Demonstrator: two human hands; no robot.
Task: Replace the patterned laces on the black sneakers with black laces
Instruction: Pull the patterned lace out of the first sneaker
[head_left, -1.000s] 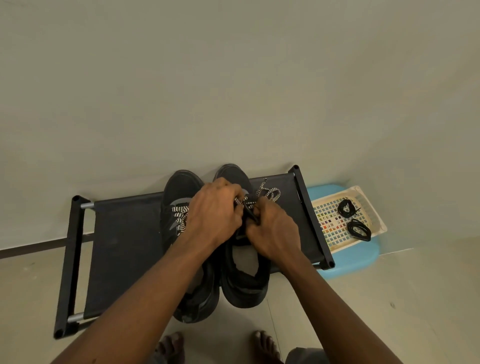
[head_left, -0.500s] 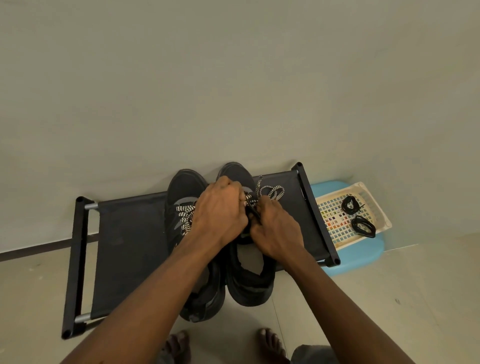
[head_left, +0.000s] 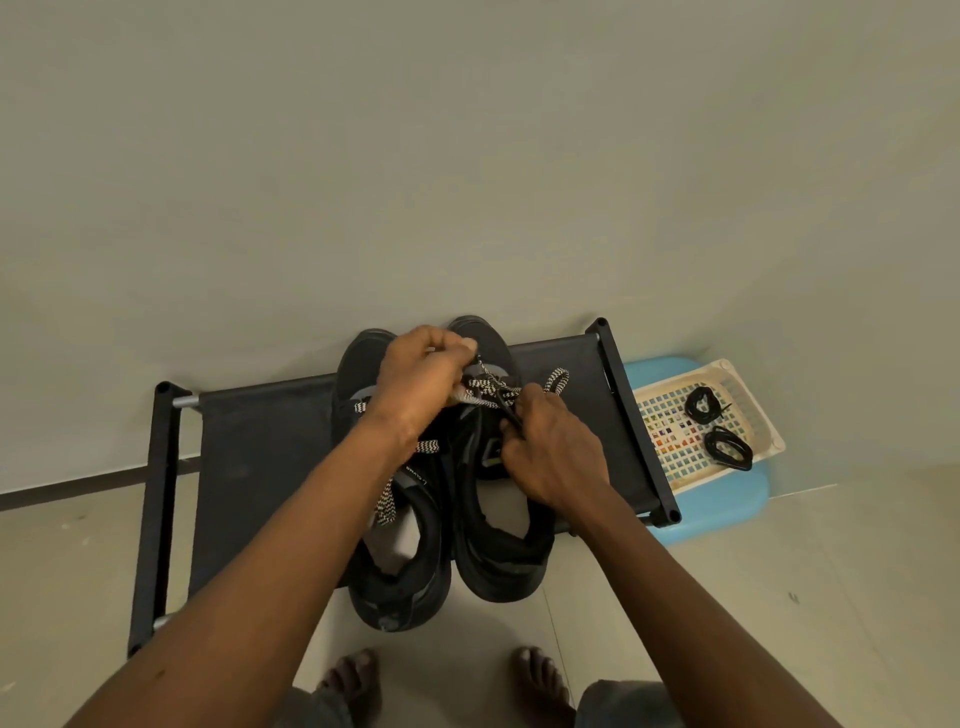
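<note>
Head cam: I see left hand (head_left: 421, 384) fisted round the patterned lace (head_left: 555, 380) over right sneaker (head_left: 498, 545), right hand (head_left: 556, 457) pinching that lace's dark tip. Left sneaker (head_left: 395, 587) alongside, both on black rack (head_left: 260, 457). Black laces (head_left: 727, 448) coiled in basket (head_left: 761, 415).

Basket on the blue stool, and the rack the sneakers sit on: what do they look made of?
Basket: likely moulded plastic, cream, matt; its open lattice floor and walls suggest it. Rack: shelf looks like matt black fabric stretched flat; black frame could be plastic or painted metal; the silvery bar at one corner looks like bare metal.
</note>
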